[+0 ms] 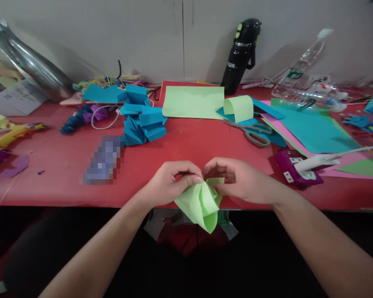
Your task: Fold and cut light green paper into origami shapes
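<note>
A pale green sheet of paper (pixel 199 203), gathered into curved folds, is held at the table's front edge, its lower part hanging past the edge. My left hand (pixel 174 182) pinches its top between thumb and forefinger. My right hand (pixel 236 180) is closed on the paper's right side, with curled fingers partly hidden behind the folds. Beyond my hands lie a flat pale green sheet (pixel 194 101), a curled pale green piece (pixel 238 108) and scissors (pixel 256 132). Folded blue paper pieces (pixel 144 120) lie to the left of them.
A purple power strip (pixel 295 171) with a white plug sits at the right, near stacked coloured sheets (pixel 317 128). A black bottle (pixel 240 58) and clear plastic bottles (pixel 304 62) stand or lie by the wall. A blurred-out flat object (pixel 104 160) lies left on the red table (pixel 180 145).
</note>
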`<state>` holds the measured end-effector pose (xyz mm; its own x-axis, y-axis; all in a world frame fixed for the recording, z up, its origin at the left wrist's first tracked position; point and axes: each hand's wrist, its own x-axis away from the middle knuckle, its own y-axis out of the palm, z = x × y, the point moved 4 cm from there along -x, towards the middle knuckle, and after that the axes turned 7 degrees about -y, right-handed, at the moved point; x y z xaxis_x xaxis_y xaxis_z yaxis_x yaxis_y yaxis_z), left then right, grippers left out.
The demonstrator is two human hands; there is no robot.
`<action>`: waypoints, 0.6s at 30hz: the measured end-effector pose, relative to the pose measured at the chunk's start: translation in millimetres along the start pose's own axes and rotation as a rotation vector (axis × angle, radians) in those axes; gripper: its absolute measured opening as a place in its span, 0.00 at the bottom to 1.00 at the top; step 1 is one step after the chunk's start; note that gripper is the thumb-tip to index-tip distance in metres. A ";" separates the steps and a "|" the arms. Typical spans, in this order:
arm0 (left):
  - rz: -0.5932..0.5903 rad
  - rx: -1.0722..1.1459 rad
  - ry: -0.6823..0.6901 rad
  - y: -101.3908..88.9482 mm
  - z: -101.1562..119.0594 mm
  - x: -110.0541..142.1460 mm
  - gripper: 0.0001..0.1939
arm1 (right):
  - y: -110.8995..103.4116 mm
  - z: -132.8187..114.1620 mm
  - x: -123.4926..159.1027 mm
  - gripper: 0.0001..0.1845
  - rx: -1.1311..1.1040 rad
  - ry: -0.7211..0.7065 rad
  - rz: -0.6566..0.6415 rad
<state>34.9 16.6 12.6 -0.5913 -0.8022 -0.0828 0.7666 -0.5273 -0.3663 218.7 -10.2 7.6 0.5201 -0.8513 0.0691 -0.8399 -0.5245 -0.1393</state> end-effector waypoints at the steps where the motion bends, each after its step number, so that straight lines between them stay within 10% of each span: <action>1: 0.021 -0.030 0.012 -1.2 1.3 0.8 0.06 | -1.0 2.2 -0.2 0.14 -0.017 0.005 0.026; 18: 0.134 -0.188 0.114 -5.9 5.6 10.0 0.05 | 3.2 0.0 3.5 0.09 -0.136 -0.056 0.173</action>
<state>25.8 10.1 19.1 -0.5201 -0.8191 -0.2419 0.7863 -0.3486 -0.5102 217.8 -14.9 7.4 0.3706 -0.9288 0.0005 -0.9287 -0.3706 -0.0099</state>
